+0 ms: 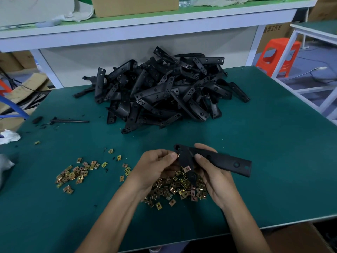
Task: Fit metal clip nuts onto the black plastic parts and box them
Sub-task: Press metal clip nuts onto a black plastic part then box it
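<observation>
Head view: left hand pinches one clip nut; right hand grips one black part. One parts pile at twelve o'clock; two nut scatters; one cardboard box, contents hidden.

The table wears a matt green mat. On it, a heap of parts is black plastic with a dull sheen. Nearer than the heap, clip nuts are brassy, glinting metal. Left of the heap lies crumpled white cloth.

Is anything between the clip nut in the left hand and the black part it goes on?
Nothing visible. The left hand pinches the clip nut at the edge of the black part, which the right hand holds.
</observation>
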Tool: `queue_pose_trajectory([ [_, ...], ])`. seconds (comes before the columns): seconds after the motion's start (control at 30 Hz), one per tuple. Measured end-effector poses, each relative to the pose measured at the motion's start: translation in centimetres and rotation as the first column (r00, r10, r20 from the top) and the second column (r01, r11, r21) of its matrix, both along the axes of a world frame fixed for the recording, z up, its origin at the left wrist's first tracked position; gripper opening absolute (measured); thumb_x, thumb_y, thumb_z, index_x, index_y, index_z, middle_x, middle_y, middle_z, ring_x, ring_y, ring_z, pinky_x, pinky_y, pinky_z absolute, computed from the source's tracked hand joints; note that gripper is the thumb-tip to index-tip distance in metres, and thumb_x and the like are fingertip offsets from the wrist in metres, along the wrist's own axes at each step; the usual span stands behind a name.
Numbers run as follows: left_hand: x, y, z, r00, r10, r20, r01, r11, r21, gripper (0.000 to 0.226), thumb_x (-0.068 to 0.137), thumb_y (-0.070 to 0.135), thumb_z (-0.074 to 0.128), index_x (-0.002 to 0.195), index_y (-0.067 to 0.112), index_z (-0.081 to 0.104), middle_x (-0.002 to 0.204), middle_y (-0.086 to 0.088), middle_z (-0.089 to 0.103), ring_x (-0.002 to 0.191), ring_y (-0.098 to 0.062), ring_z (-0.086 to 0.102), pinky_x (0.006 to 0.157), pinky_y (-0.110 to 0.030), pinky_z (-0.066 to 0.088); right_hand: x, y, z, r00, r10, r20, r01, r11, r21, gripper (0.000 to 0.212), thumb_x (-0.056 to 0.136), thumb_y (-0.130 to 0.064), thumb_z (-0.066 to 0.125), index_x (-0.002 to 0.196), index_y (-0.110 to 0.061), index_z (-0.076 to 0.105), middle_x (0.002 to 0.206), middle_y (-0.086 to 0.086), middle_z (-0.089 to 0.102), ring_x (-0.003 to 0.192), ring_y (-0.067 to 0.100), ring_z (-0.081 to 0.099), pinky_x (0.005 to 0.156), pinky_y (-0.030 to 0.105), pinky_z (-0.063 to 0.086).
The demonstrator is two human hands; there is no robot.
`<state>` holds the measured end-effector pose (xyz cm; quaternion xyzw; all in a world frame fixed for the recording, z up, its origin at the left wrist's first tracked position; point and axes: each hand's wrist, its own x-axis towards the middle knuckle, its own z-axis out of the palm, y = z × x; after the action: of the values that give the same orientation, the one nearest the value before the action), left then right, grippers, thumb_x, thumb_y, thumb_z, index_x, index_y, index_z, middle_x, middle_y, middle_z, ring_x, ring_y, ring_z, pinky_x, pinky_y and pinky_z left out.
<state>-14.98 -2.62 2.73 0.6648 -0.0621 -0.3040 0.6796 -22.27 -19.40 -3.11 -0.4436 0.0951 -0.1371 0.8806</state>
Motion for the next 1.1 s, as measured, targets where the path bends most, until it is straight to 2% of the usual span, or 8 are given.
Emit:
queue_pose_trajectory([
  [0.33,0.6,0.8,0.7,0.996,-0.094,-0.004,0.094,0.996,-0.002,0.013,0.096,0.015,0.064,0.093,0.004,0.071,0.085,-0.012,0.073,0.071,-0.013,0.068,0.063,-0.022,0.056,0.0,0.3,-0.1,1.0,0.017,-0.01,-0.018,0.999,-0.049,0.035,0.089,-0.018,0.073,0.122,-0.014,0.066,0.122,0.024,0.069,0.116,0.04,0.066,0.095,0.039,0.057],
  [0.57,-0.5,-0.7,-1.0,0.967,0.08,-0.243,-0.129,0.973,-0.192,0.017,0.076,0.032,0.077,0.073,0.015,0.077,0.076,-0.004,0.071,0.065,-0.011,0.066,0.06,-0.022,0.057,-0.1,0.4,-0.1,0.998,-0.056,0.008,0.056,0.981,-0.186,0.043,0.089,-0.03,0.076,0.13,-0.021,0.064,0.129,0.014,0.068,0.124,0.035,0.063,0.105,0.049,0.05],
  [0.63,-1.1,-1.2,-1.4,0.989,0.098,-0.109,-0.109,0.989,-0.103,0.026,0.075,0.044,0.078,0.076,0.018,0.079,0.079,0.001,0.074,0.071,-0.008,0.068,0.064,-0.021,0.056,-0.2,0.4,-0.1,0.994,-0.105,0.008,0.103,0.956,-0.275,0.044,0.089,-0.035,0.076,0.13,-0.025,0.064,0.13,0.008,0.068,0.125,0.03,0.062,0.105,0.049,0.049],
  [0.73,-1.6,-2.0,-1.7,0.978,0.11,0.177,-0.126,0.989,0.081,0.024,0.077,0.056,0.077,0.087,0.035,0.078,0.084,0.013,0.077,0.077,0.001,0.071,0.069,-0.02,0.054,-0.4,0.6,0.0,0.988,-0.151,0.037,0.154,0.912,-0.379,0.041,0.088,-0.04,0.075,0.127,-0.03,0.066,0.128,0.0,0.069,0.122,0.019,0.064,0.096,0.028,0.054],
  [0.8,-1.6,-2.2,-1.8,0.954,0.114,0.278,-0.161,0.975,0.153,0.022,0.081,0.057,0.073,0.088,0.036,0.077,0.086,0.013,0.077,0.082,-0.002,0.073,0.075,-0.03,0.058,-0.3,0.6,0.1,0.986,-0.159,0.047,0.164,0.886,-0.433,0.04,0.087,-0.044,0.075,0.125,-0.033,0.067,0.127,-0.003,0.069,0.12,0.016,0.064,0.095,0.021,0.052],
  [0.93,-1.6,-2.2,-2.0,0.906,0.121,0.405,-0.227,0.948,0.224,0.034,0.082,0.059,0.065,0.081,0.026,0.074,0.077,0.006,0.074,0.074,-0.013,0.07,0.073,-0.044,0.057,-0.1,0.7,-0.2,0.991,-0.129,0.045,0.135,0.886,-0.444,0.038,0.088,-0.041,0.075,0.124,-0.032,0.067,0.126,-0.002,0.069,0.12,0.018,0.064,0.099,0.033,0.054],
  [1.03,-1.6,-2.4,-2.3,0.891,0.113,0.44,-0.242,0.938,0.249,0.037,0.083,0.058,0.061,0.076,0.024,0.071,0.067,0.008,0.069,0.063,-0.007,0.063,0.06,-0.036,0.049,-0.1,0.6,-0.5,0.989,-0.139,0.051,0.146,0.878,-0.456,0.036,0.089,-0.038,0.074,0.124,-0.032,0.067,0.127,-0.002,0.069,0.121,0.018,0.064,0.1,0.039,0.052],
  [1.1,-1.5,-2.5,-2.5,0.895,0.109,0.433,-0.232,0.942,0.244,0.034,0.084,0.057,0.061,0.077,0.026,0.073,0.069,0.01,0.071,0.066,-0.005,0.066,0.063,-0.034,0.051,-0.2,0.6,-0.5,0.988,-0.146,0.053,0.154,0.866,-0.476,0.037,0.088,-0.042,0.074,0.124,-0.034,0.066,0.127,-0.003,0.069,0.121,0.017,0.064,0.1,0.039,0.05],
])
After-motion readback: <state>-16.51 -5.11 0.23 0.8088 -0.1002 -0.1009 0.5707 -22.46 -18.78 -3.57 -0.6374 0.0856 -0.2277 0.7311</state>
